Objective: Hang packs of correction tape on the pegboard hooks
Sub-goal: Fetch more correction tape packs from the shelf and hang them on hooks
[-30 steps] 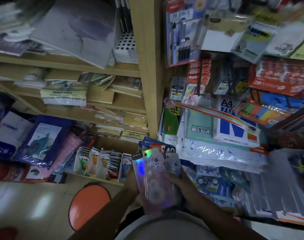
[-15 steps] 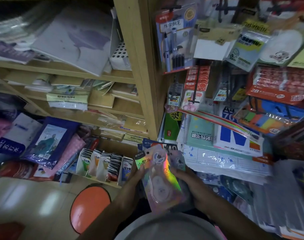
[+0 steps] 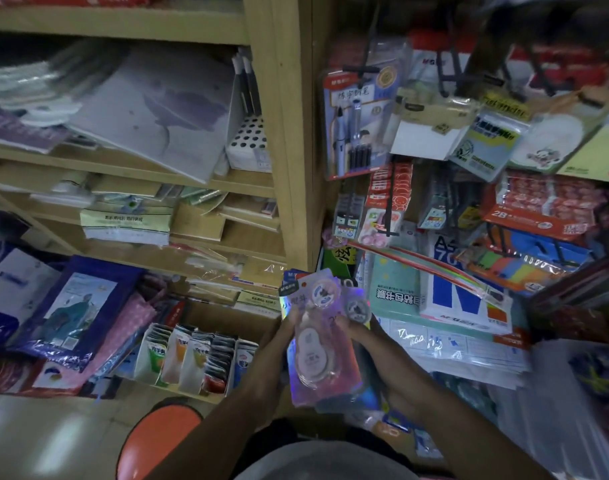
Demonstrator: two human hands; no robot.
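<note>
Both hands pinch the correction tape packs [image 3: 318, 344] in the head view: your left hand [image 3: 272, 362] and right hand [image 3: 376, 355] at either edge, long axis pointing up toward the pegboard hooks [image 3: 388, 216] above right, nearer your right hand.

A single wide-angle camera worn on the person's head looks forward and steeply down, close over both forearms, which enter from six o'clock. At its centre stands the wooden shelf upright [image 3: 282, 133]; shelves of paper goods spread toward nine and ten o'clock, hanging packs on hooks toward one and two o'clock. The floor [image 3: 36, 441] and an orange stool [image 3: 157, 441] lie at seven o'clock.
</note>
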